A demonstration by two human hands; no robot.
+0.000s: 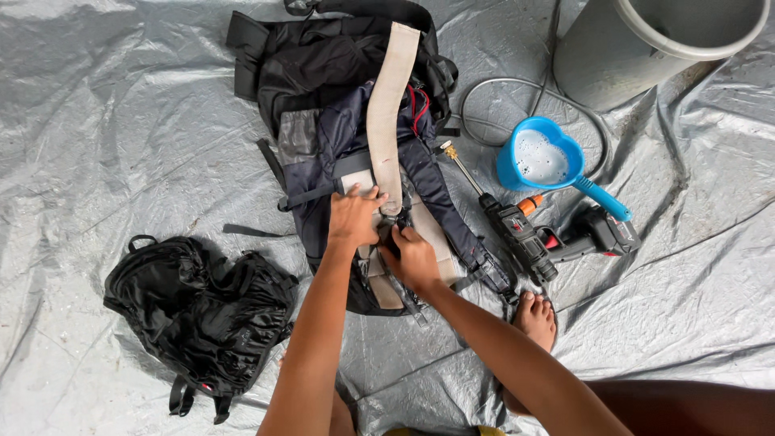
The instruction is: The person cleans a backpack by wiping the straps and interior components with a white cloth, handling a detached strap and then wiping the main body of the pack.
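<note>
Both hands (383,234) — on backpack (355,145)

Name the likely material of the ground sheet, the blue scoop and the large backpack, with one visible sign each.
Ground sheet: probably plastic tarpaulin, silvery, glossy creases. Blue scoop: looks like moulded plastic, smooth and uniform. Large backpack: woven synthetic fabric, apparently matte with soft folds.

The big backpack (355,153) is black and dark blue, with a grey patch and a bit of red near the top. Its long shoulder strap (386,113) is a pale cream colour. The small backpack (202,311) is all black. The scoop (542,160) is bright blue, with white foam inside. The spray gun (533,234) is black with orange and red bits and a gold tip. The bucket (646,44) is grey with a white rim. The sheet (97,121) on the ground is shiny silver-grey.
</note>
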